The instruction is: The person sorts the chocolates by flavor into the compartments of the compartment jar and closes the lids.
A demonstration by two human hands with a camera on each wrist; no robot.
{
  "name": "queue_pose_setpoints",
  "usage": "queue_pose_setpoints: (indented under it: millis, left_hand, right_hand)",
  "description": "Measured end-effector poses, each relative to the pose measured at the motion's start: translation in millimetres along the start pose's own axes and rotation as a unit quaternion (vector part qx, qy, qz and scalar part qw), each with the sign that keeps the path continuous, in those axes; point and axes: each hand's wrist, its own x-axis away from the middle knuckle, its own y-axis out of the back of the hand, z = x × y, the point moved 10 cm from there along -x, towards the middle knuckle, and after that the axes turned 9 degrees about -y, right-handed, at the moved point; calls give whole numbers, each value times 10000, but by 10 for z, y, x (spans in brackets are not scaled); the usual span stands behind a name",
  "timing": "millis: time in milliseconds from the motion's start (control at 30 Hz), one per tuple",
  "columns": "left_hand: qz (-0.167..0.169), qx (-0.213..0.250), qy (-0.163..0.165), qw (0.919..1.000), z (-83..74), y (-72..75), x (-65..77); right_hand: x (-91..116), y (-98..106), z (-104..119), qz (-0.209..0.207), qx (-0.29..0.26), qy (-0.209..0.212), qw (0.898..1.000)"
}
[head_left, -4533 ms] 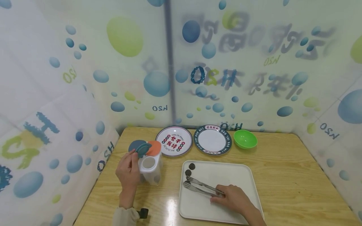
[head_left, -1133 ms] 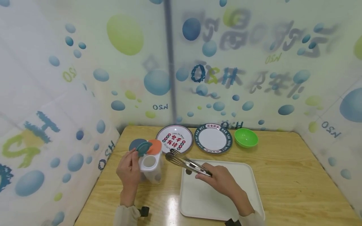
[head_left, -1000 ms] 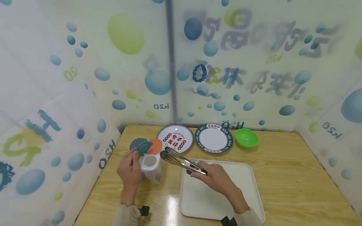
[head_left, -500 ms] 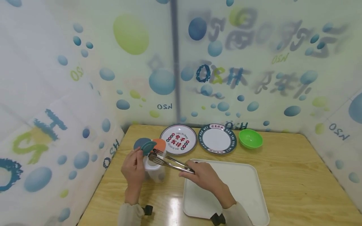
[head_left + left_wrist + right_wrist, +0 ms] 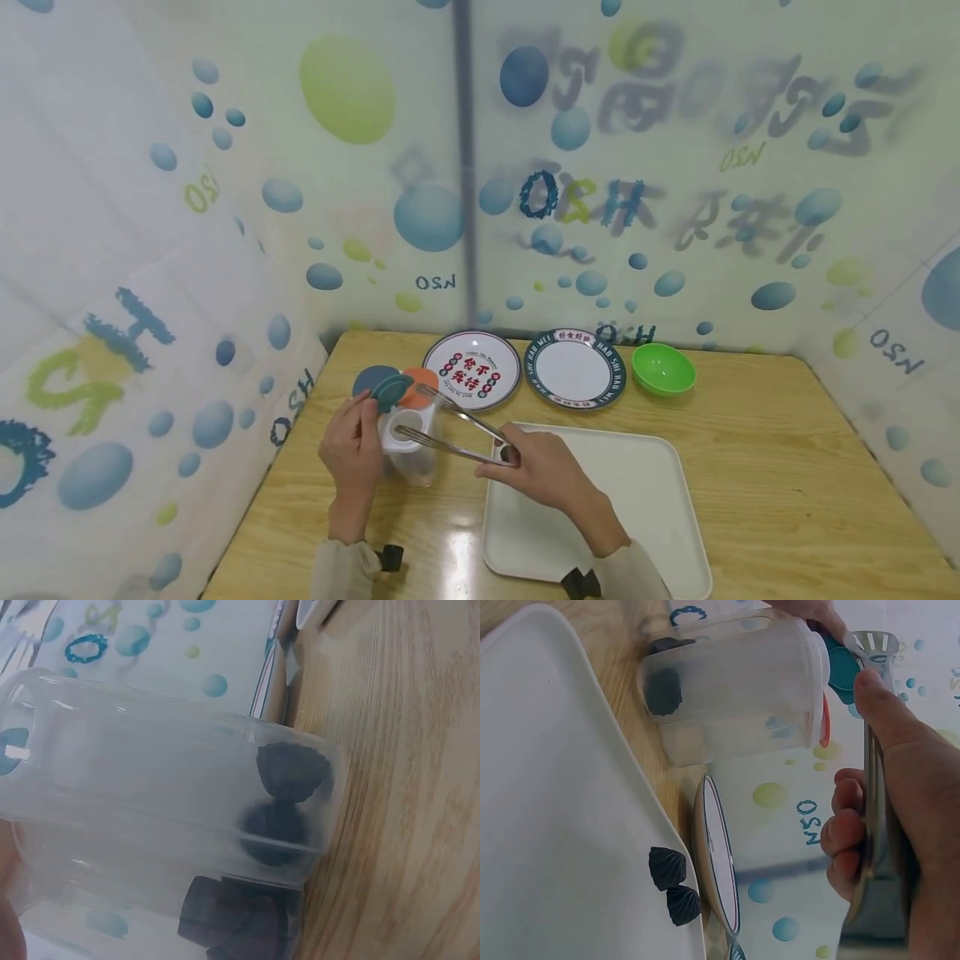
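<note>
My left hand (image 5: 352, 450) pinches the raised teal lid (image 5: 392, 390) of a clear plastic container (image 5: 411, 465) with several compartments. In my right hand (image 5: 543, 467) I grip metal tongs (image 5: 450, 447). Their arms are spread, one tip over the round opening and the other by the orange lid (image 5: 423, 385); nothing shows between them. Several dark pieces (image 5: 294, 772) lie at the container's bottom in the left wrist view. Two dark fluted pieces (image 5: 667, 868) sit by the rim of the white tray (image 5: 600, 517) in the right wrist view.
A blue lid (image 5: 373, 378) is on the container's far left. Behind stand a white plate with red characters (image 5: 476, 367), a dark-rimmed plate (image 5: 576, 371) and a green bowl (image 5: 663, 369). Patterned walls enclose the wooden table (image 5: 795, 467) at the back and sides.
My right hand has brought the tongs left from the tray to the container, with a dark piece in them. Now their arms have spread and the piece is out of them. The left hand keeps the lid.
</note>
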Motion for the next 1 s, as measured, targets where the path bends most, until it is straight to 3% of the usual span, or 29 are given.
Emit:
queue_pose_setpoints:
  millis: [267, 533, 1000]
  left_hand:
    - [20, 43, 21, 10000, -14, -18, -2]
    - [176, -20, 197, 9996, 49, -44, 19]
    - [118, 38, 173, 9998, 42, -38, 13]
  right_hand:
    - [85, 47, -218, 34, 11, -317, 9995]
    - [162, 183, -395, -188, 77, -478, 9987]
    - [401, 125, -826, -34, 118, -961, 9953]
